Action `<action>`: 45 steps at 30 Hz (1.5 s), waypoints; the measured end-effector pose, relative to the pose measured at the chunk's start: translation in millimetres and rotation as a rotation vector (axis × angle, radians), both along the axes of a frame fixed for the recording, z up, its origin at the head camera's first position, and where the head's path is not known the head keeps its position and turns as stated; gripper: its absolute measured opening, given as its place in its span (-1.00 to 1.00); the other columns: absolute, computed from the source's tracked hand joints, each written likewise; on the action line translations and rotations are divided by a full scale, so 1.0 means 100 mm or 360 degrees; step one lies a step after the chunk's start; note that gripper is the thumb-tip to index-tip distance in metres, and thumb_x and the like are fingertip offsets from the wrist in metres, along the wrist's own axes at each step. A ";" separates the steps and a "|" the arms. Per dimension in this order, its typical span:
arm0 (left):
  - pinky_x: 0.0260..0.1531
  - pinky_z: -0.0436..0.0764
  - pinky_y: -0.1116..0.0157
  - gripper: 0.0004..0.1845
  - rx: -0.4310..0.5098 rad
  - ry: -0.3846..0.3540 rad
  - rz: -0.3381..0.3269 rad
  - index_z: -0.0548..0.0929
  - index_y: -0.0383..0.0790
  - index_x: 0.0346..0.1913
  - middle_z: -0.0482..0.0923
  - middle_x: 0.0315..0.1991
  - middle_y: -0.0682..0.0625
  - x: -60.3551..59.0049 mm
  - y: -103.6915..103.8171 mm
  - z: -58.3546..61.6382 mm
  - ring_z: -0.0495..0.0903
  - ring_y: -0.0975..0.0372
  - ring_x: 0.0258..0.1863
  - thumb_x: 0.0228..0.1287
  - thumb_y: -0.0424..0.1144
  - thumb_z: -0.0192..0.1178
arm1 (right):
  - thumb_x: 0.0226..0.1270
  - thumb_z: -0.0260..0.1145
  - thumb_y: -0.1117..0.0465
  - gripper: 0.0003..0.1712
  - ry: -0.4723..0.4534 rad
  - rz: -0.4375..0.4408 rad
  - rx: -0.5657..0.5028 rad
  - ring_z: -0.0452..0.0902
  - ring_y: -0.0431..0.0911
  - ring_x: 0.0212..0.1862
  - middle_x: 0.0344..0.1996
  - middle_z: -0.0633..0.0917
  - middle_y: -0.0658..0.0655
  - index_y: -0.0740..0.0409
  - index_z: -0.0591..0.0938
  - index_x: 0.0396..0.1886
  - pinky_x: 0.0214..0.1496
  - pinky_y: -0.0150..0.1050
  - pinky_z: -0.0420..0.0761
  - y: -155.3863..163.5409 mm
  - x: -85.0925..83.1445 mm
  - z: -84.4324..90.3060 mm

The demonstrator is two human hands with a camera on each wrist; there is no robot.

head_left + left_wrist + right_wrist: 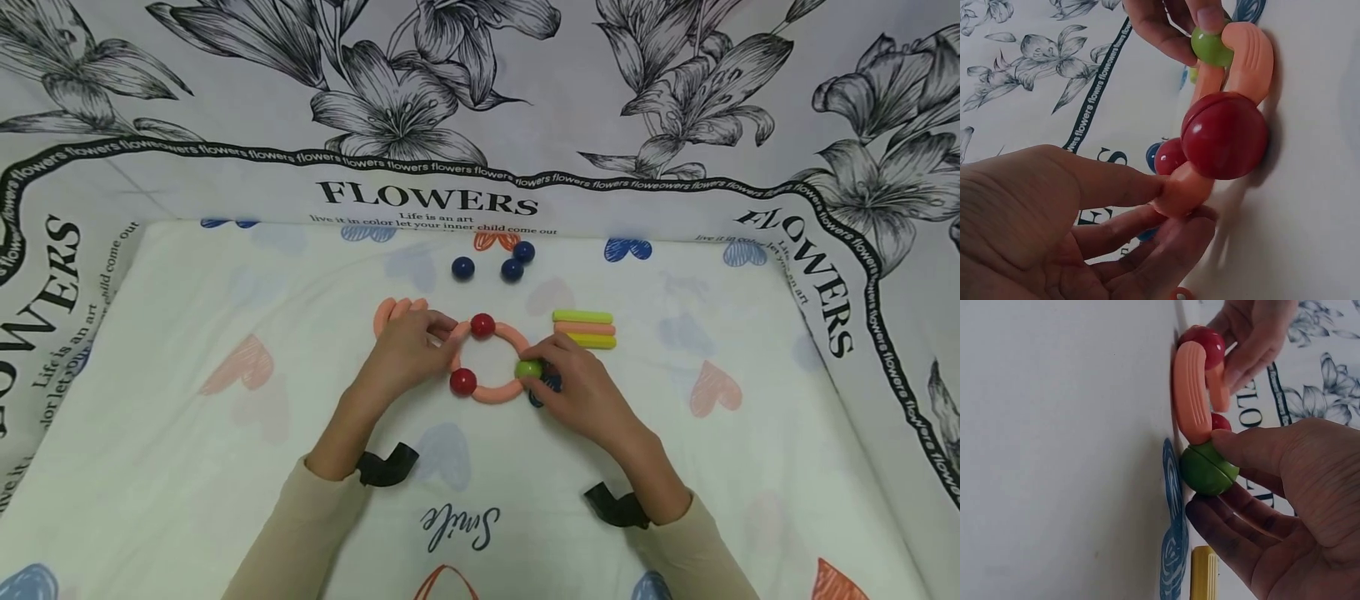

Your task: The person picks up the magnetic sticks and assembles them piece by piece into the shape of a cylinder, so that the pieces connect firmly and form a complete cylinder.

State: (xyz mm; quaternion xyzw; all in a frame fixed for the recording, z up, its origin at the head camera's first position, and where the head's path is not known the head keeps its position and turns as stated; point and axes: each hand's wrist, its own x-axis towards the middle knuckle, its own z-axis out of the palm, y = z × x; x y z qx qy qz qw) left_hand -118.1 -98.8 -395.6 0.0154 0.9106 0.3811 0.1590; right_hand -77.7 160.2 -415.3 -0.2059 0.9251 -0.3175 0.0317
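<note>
Ring (491, 392) of curved salmon pieces lies flat on the heart-printed surface (225, 333), joined by two red balls (482, 325) and a green ball (527, 367). My left hand (405, 350) pinches the curved piece (1179, 190) at the ring's left side. My right hand (581, 392) pinches the green ball at its right side. Three dark blue balls (512, 268) lie beyond; straight sticks (583, 328) lie just right.

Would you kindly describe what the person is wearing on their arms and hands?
Both forearms are covered by plain beige long sleeves, the left sleeve and right sleeve. A black strap sits at each wrist, left strap and right strap. The left hand and right hand are bare.
</note>
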 end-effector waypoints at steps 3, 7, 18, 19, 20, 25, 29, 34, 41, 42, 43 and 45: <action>-0.13 0.66 0.22 -0.58 -0.0009 -0.0034 -0.0012 0.77 -0.20 0.19 0.79 0.02 -0.06 0.02 0.02 0.01 0.68 0.09 -0.05 0.49 0.01 0.28 | 0.36 0.54 0.19 -0.65 -0.0010 0.0004 -0.0005 0.55 -0.08 -0.14 -0.11 0.67 0.03 0.05 0.74 0.10 -0.06 -0.18 0.58 0.01 0.00 0.00; -0.09 0.70 0.20 -0.56 -0.0020 -0.0086 -0.0040 0.76 -0.22 0.21 0.79 0.04 -0.07 0.02 0.04 0.02 0.71 0.10 -0.07 0.50 0.01 0.27 | 0.37 0.53 0.19 -0.65 -0.0025 -0.0001 -0.0017 0.55 -0.11 -0.12 -0.09 0.68 0.03 0.05 0.74 0.12 -0.03 -0.17 0.60 0.02 -0.01 -0.01; -0.21 0.65 0.27 -0.57 -0.0040 -0.0046 -0.0059 0.73 -0.22 0.27 0.79 0.04 -0.10 0.04 0.07 0.03 0.71 0.09 -0.09 0.53 -0.04 0.24 | 0.39 0.49 0.24 -0.66 -0.0083 0.0068 -0.0031 0.62 -0.11 -0.02 -0.03 0.68 0.02 0.05 0.74 0.13 0.12 -0.09 0.72 0.07 -0.03 0.02; -0.23 0.63 0.28 -0.57 -0.0043 -0.0039 -0.0059 0.73 -0.22 0.27 0.80 0.03 -0.10 0.04 0.08 0.02 0.71 0.09 -0.11 0.53 -0.05 0.24 | 0.39 0.49 0.24 -0.67 -0.0091 0.0068 -0.0025 0.62 -0.12 -0.02 -0.03 0.68 0.02 0.04 0.74 0.13 0.13 -0.10 0.72 0.07 -0.03 0.02; -0.25 0.63 0.28 -0.58 -0.0043 -0.0036 -0.0056 0.73 -0.22 0.27 0.80 0.01 -0.10 0.04 0.08 0.02 0.70 0.09 -0.12 0.53 -0.06 0.25 | 0.40 0.49 0.24 -0.67 -0.0099 0.0070 -0.0019 0.62 -0.12 -0.02 -0.03 0.68 0.01 0.04 0.74 0.13 0.13 -0.11 0.72 0.07 -0.03 0.02; -0.30 0.60 0.31 -0.60 -0.0054 -0.0019 -0.0011 0.74 -0.21 0.25 0.80 -0.10 -0.08 0.04 0.13 0.00 0.68 0.11 -0.17 0.50 -0.10 0.29 | 0.39 0.51 0.21 -0.66 -0.0106 0.0073 -0.0017 0.64 -0.14 -0.05 -0.07 0.69 0.01 0.04 0.75 0.14 0.10 -0.12 0.73 0.08 -0.02 0.03; -0.34 0.61 0.32 -0.62 -0.0071 0.0012 0.0034 0.76 -0.18 0.22 0.80 -0.16 -0.05 0.04 0.15 0.00 0.70 0.11 -0.16 0.49 -0.08 0.32 | 0.37 0.53 0.20 -0.66 -0.0096 0.0085 -0.0040 0.67 -0.14 -0.07 -0.10 0.68 0.01 0.04 0.76 0.12 0.08 -0.12 0.76 0.07 -0.02 0.03; -0.38 0.58 0.33 -0.64 -0.0088 0.0078 0.0022 0.78 -0.19 0.20 0.81 -0.16 -0.06 0.03 0.17 -0.01 0.71 0.12 -0.18 0.50 -0.07 0.31 | 0.36 0.54 0.19 -0.67 -0.0113 0.0074 -0.0036 0.71 -0.15 -0.07 -0.11 0.69 0.01 0.05 0.77 0.10 0.08 -0.15 0.78 0.07 -0.03 0.04; -0.33 0.60 0.31 -0.65 -0.0081 0.0120 0.0012 0.78 -0.18 0.20 0.82 -0.11 -0.07 0.02 0.18 -0.03 0.71 0.12 -0.16 0.52 -0.09 0.30 | 0.36 0.54 0.18 -0.66 -0.0109 0.0071 -0.0050 0.72 -0.17 -0.06 -0.10 0.69 0.00 0.06 0.76 0.10 0.10 -0.15 0.77 0.08 -0.03 0.04; -0.34 0.59 0.31 -0.65 -0.0079 0.0119 0.0013 0.78 -0.18 0.20 0.82 -0.11 -0.07 0.02 0.17 -0.03 0.70 0.12 -0.17 0.52 -0.10 0.30 | 0.37 0.54 0.18 -0.66 -0.0115 0.0078 -0.0057 0.72 -0.17 -0.06 -0.10 0.70 0.00 0.06 0.76 0.11 0.11 -0.15 0.77 0.08 -0.03 0.03; -0.36 0.58 0.31 -0.66 -0.0078 0.0116 0.0011 0.78 -0.18 0.20 0.82 -0.11 -0.08 0.02 0.16 -0.04 0.70 0.12 -0.19 0.52 -0.12 0.29 | 0.37 0.54 0.18 -0.66 -0.0122 0.0083 -0.0064 0.72 -0.18 -0.05 -0.09 0.70 0.00 0.05 0.76 0.11 0.12 -0.14 0.77 0.08 -0.03 0.03; -0.41 0.55 0.33 -0.66 -0.0072 0.0112 0.0003 0.78 -0.19 0.21 0.82 -0.12 -0.09 0.03 0.15 -0.04 0.69 0.13 -0.24 0.52 -0.14 0.28 | 0.38 0.53 0.17 -0.66 -0.0131 0.0088 -0.0069 0.72 -0.18 -0.04 -0.09 0.70 0.00 0.04 0.75 0.12 0.13 -0.14 0.76 0.07 -0.03 0.02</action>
